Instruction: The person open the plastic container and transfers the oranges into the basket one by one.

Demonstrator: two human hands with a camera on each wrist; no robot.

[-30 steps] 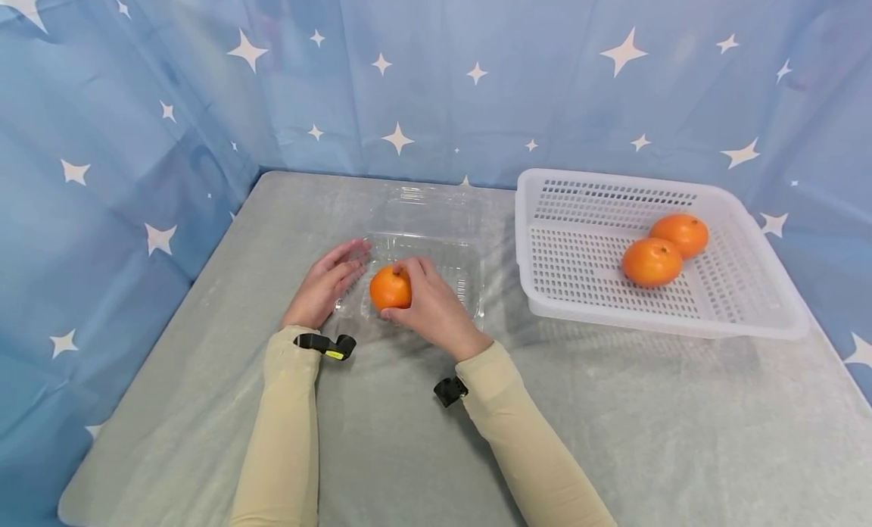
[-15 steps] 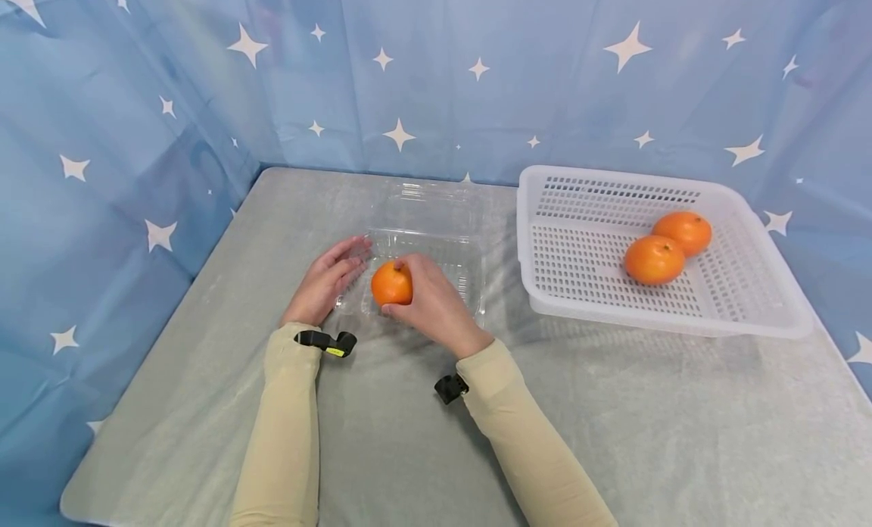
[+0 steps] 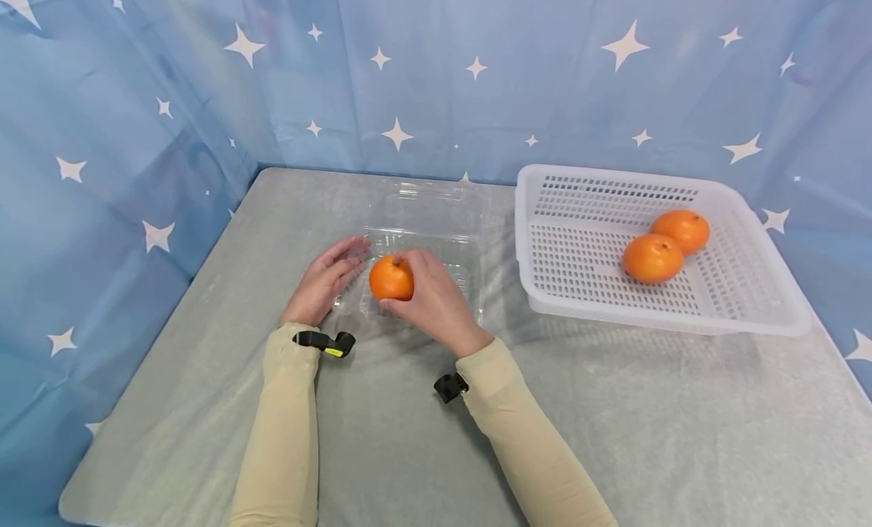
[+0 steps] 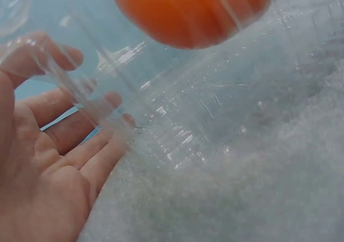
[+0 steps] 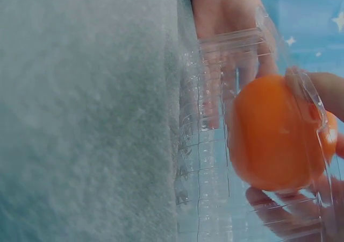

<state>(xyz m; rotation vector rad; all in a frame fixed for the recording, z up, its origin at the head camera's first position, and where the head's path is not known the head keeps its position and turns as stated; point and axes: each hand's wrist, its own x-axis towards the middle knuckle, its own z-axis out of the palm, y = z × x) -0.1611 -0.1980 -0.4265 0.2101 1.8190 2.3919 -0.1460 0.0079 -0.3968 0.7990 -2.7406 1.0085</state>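
My right hand (image 3: 439,304) grips an orange (image 3: 391,278), thumb on the near side and fingers over the top. It holds the fruit within the walls of a clear plastic clamshell box (image 3: 463,266), whose lid (image 3: 429,207) lies folded back behind. In the left wrist view the orange (image 4: 193,11) appears above the box's floor, seen through the clear wall. At the box's left side, my left hand (image 3: 323,281) rests with extended fingers; the left wrist view has its fingers (image 4: 75,129) along the plastic. The right wrist view looks at the orange (image 5: 274,137) through the near wall.
A white perforated plastic basket (image 3: 579,309) stands at the table's back right, holding two more oranges, a nearer one (image 3: 652,258) and a farther one (image 3: 681,231). A grey cloth covers the table (image 3: 381,436). Blue curtains with white stars (image 3: 436,73) hang behind and at the sides.
The right hand and its orange have shifted slightly up and away from the box's near edge. The left hand, the box and the basket have stayed put.
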